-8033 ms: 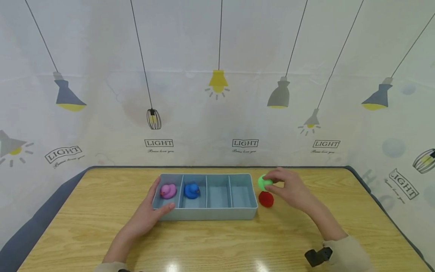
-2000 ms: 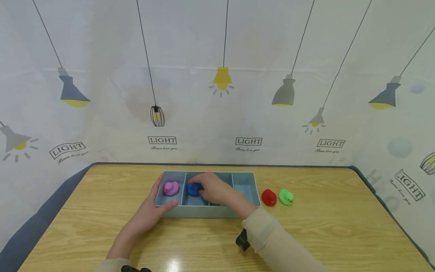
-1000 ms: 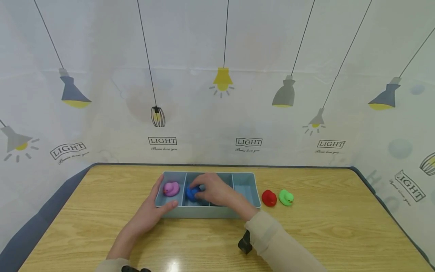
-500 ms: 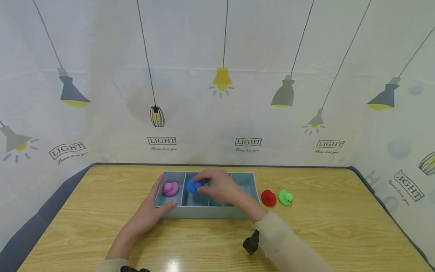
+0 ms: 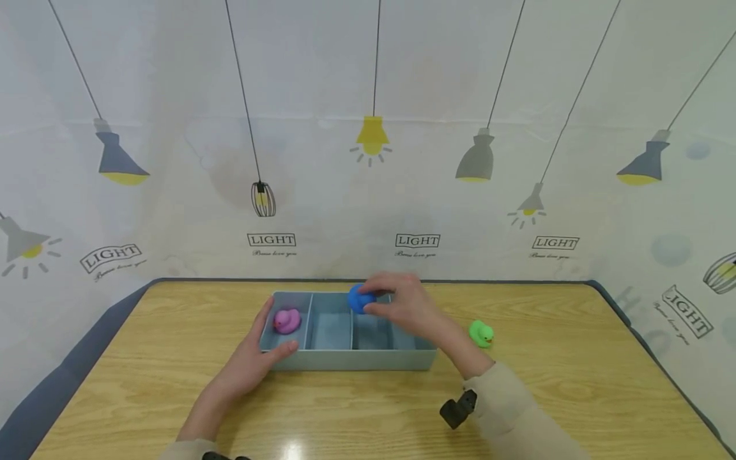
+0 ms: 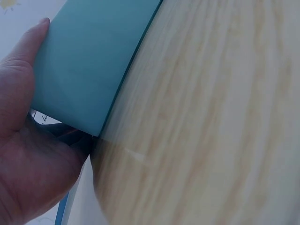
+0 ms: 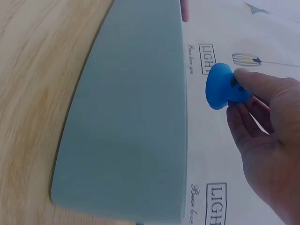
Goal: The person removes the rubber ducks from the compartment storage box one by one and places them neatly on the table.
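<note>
A light blue divided box stands on the table. My left hand grips its left end, thumb over the front rim and fingers along the side. In the right wrist view, my right hand pinches a blue rubber duck between thumb and fingers, clear of the box. From the head view, this hand and duck are above the divider between the second and third compartments from the left. A purple rubber duck sits in the leftmost compartment. The second compartment holds nothing.
A green rubber duck stands on the wooden table right of the box. The red duck seen earlier beside it is hidden behind my right hand and wrist. A lamp-printed backdrop closes off the table's far side.
The right hand set the green duck down right of the red one. It then took the blue duck from the second compartment and lifted it rightward. The left hand stays on the box.
</note>
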A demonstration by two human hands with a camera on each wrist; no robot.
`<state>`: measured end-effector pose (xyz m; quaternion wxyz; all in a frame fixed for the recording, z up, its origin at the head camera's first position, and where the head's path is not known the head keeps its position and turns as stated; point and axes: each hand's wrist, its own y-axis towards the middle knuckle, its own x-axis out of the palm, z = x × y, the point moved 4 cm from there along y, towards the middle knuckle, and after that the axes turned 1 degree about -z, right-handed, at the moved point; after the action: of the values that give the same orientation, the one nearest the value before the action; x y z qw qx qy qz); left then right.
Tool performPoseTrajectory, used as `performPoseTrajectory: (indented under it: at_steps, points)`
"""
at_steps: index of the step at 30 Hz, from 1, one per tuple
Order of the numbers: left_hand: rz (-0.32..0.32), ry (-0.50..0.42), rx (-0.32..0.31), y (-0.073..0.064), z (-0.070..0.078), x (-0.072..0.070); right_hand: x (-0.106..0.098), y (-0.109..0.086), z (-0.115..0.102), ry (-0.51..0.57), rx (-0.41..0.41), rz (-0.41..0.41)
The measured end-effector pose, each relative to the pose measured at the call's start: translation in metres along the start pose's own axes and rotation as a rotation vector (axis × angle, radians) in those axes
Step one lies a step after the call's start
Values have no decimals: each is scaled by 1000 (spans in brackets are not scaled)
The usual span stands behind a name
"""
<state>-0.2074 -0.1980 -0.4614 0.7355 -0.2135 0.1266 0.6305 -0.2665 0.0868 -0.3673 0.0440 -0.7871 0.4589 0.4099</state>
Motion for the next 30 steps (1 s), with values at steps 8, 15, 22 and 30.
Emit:
performPoseTrajectory:
  at_steps: [8, 15, 22, 30]
  points:
    - [-5, 6, 9, 1, 0, 2, -27, -22, 13, 0, 18, 41]
    - [-2, 14, 27, 3, 1, 2, -50, -44, 27, -25, 74, 80]
    - [2, 14, 26, 1, 1, 2, -69, -69, 43, -71, 120, 129]
    - [6, 36, 32, 1, 1, 1, -92, -94, 60, -85, 188, 157]
